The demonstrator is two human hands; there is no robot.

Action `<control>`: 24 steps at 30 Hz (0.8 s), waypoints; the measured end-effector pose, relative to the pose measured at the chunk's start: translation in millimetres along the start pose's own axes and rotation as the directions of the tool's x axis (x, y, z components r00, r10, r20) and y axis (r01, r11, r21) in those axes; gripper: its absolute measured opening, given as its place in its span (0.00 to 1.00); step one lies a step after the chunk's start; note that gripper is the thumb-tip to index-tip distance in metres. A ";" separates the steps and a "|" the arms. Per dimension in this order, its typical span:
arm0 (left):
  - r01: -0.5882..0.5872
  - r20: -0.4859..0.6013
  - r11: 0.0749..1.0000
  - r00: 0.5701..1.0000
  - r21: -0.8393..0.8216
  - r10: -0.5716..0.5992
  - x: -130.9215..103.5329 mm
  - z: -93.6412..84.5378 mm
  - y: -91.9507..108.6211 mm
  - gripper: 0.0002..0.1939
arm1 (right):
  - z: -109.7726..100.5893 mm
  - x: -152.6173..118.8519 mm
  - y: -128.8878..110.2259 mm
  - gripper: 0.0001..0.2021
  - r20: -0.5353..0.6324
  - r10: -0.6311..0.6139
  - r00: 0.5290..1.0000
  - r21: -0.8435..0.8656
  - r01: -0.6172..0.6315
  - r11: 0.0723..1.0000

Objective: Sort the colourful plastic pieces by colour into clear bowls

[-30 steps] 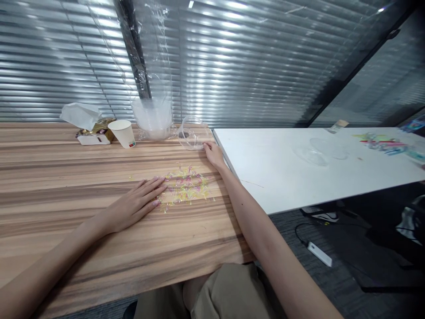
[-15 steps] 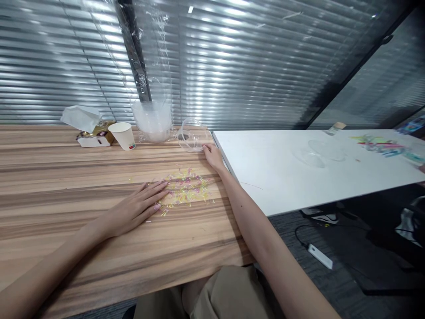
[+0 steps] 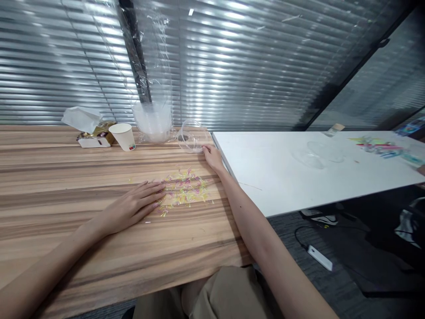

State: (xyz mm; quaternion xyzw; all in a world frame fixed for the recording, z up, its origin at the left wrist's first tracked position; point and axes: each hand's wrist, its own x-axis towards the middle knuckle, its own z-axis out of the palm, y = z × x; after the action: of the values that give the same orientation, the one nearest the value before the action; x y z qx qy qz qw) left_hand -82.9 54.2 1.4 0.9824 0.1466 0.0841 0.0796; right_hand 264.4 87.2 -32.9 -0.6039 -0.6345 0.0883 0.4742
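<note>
My left hand (image 3: 139,204) lies flat on the wood-patterned table, fingers stretched, its tips at the left edge of a patch of tiny yellow, pink and clear plastic bits (image 3: 186,188). Beyond that patch, a see-through round plastic bowl (image 3: 191,135) rests near the table's back right corner. The thumb and fingers of my right hand (image 3: 212,156) pinch its near right rim.
At the back stand a tissue box (image 3: 96,138), a paper cup (image 3: 122,136) and a bagged stack of clear bowls (image 3: 153,124). The adjoining white table (image 3: 252,164) bears clear round plastic pieces (image 3: 312,155), a small jar (image 3: 334,129) and coloured items (image 3: 378,145).
My left hand has drawn back slightly to the left along the table. My right hand and the bowl are practically where they were.
</note>
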 end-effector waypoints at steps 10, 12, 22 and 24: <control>0.000 -0.041 1.000 0.999 -0.014 0.000 -2.2 2.3 -3.7 0.20 | 1.4 -2.2 5.9 0.24 -0.061 0.144 0.988 -0.043 -0.147 0.988; -0.004 -0.044 1.000 0.999 -0.016 0.003 -2.3 2.3 -4.0 0.20 | 1.0 -0.9 4.5 0.26 -0.054 0.114 0.992 -0.032 -0.115 0.993; -0.025 -0.066 1.000 0.998 -0.005 0.025 -3.0 3.0 -6.8 0.19 | 0.4 0.5 -1.2 0.29 -0.029 0.011 1.000 -0.008 -0.011 1.000; -0.016 -0.062 1.000 0.998 0.000 0.016 -3.8 2.9 -7.6 0.19 | 0.7 0.8 -0.8 0.29 -0.037 0.005 0.999 0.000 -0.005 1.000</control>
State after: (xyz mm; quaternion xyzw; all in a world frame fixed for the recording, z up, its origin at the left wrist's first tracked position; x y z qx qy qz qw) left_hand -88.0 59.9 -3.3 0.9804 0.1412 0.1150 0.0746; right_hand 263.5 88.1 -32.3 -0.6071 -0.6241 0.0780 0.4856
